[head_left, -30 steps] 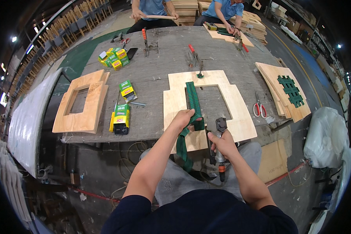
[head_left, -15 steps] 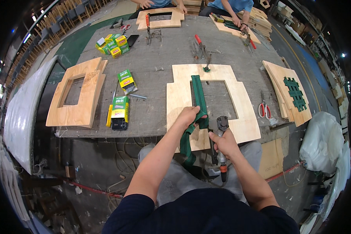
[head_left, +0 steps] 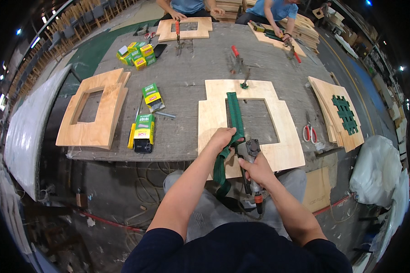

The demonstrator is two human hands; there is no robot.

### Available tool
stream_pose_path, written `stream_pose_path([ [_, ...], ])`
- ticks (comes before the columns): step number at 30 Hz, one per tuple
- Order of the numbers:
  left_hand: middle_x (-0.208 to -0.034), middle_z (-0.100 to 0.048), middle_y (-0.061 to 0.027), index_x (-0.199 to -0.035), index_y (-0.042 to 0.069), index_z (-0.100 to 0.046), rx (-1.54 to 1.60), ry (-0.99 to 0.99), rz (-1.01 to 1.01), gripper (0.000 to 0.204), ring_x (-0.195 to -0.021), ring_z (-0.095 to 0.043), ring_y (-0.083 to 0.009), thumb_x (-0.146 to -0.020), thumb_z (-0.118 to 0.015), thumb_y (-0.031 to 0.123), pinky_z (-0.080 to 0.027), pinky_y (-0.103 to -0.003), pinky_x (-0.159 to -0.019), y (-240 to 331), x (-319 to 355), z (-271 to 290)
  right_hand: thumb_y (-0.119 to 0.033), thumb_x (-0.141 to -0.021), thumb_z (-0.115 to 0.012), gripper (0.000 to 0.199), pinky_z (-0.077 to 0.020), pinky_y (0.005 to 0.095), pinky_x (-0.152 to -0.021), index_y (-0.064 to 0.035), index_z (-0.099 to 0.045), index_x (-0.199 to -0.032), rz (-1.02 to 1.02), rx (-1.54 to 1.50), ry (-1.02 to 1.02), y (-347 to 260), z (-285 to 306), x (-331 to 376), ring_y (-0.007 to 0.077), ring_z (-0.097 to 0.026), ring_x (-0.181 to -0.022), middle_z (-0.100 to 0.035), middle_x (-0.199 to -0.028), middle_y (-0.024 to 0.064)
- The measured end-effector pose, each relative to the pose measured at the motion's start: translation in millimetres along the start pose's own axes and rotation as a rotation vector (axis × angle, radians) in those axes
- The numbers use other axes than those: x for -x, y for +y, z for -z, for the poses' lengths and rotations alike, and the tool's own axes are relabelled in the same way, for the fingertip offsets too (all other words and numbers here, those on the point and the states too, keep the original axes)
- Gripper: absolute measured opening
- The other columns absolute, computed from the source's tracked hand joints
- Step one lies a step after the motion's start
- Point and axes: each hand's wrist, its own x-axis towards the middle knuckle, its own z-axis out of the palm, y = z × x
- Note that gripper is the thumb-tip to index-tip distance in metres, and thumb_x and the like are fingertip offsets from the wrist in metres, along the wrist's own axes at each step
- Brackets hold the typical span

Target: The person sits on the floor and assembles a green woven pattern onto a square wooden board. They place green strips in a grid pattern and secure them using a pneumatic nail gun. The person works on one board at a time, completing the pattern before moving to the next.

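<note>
Before me a pale plywood frame (head_left: 284,152) lies on the table, with a rectangular opening in its middle. A green webbing strap (head_left: 234,111) runs from the far edge of that opening to the near edge, and its loose end hangs over the frame's front. My left hand (head_left: 222,139) is closed on the strap at the near rim. In my right hand (head_left: 256,169) is a pneumatic staple gun (head_left: 251,146), its head beside the strap at the near rim. Whether its nose touches the strap is hidden. A red-handled clamp (head_left: 236,58) stands at the frame's far edge.
Green-and-yellow staple boxes (head_left: 144,129) and a plywood frame (head_left: 68,129) lie left. Red-handled scissors (head_left: 310,133) and stacked panels with woven green webbing (head_left: 345,114) are on the right. Across the table (head_left: 187,91), two people in blue work on similar frames.
The staple gun has moved left and up, closer to the strap at the near rim. My left hand still grips the strap. The whole view has shifted slightly.
</note>
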Motion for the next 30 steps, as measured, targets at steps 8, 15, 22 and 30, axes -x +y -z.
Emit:
stream_pose_path([
  [8, -0.094, -0.079, -0.0115, -0.108, -0.008, -0.067, 0.011, 0.045, -0.035, 0.044, -0.051, -0.053, -0.0158, -0.108, -0.048, 0.031, -0.047, -0.034, -0.048, 1.9, 15.9, -2.7, -0.026, -0.096, -0.075, 0.029, -0.0534, 0.0342, -0.046, -0.0006, -0.062, -0.102, -0.074, -0.284, 0.133, 26.3, 65.9, -7.8, 0.0165, -0.062, -0.056, -0.064, -0.077, 0.0065],
  [15, -0.101, -0.073, -0.0268, -0.111, -0.007, -0.068, -0.713, 0.279, -0.397, 0.052, -0.092, -0.069, -0.0421, -0.099, -0.061, 0.043, -0.055, -0.046, -0.082, -24.3, 45.4, -35.9, -0.031, -0.095, -0.074, 0.036, -0.0546, 0.0370, -0.048, -0.0004, -0.061, -0.108, -0.083, -0.440, 0.233, 60.2, 170.6, -43.7, 0.0192, -0.065, -0.060, -0.062, -0.082, 0.0076],
  [22, -0.108, -0.071, -0.0284, -0.119, -0.003, -0.068, -0.946, 0.349, -0.463, 0.055, -0.104, -0.069, -0.0430, -0.095, -0.067, 0.046, -0.054, -0.046, -0.088, -44.6, 77.9, -60.9, -0.056, -0.086, -0.076, 0.074, -0.0598, 0.0503, -0.071, 0.0144, -0.068, -0.110, -0.180, 0.222, 0.373, 44.1, 238.7, -49.8, 0.0338, -0.075, -0.090, -0.073, -0.098, 0.0252],
  [30, -0.102, -0.072, -0.0262, -0.114, -0.001, -0.070, -0.964, 0.333, -0.442, 0.050, -0.099, -0.070, -0.0413, -0.092, -0.070, 0.043, -0.055, -0.045, -0.084, -40.4, 86.2, -73.6, -0.049, -0.090, -0.071, 0.046, -0.0568, 0.0460, -0.080, -0.0036, -0.075, -0.096, -0.073, 0.737, 0.478, 49.1, 303.8, -71.4, 0.0330, -0.074, -0.087, -0.075, -0.091, 0.0181],
])
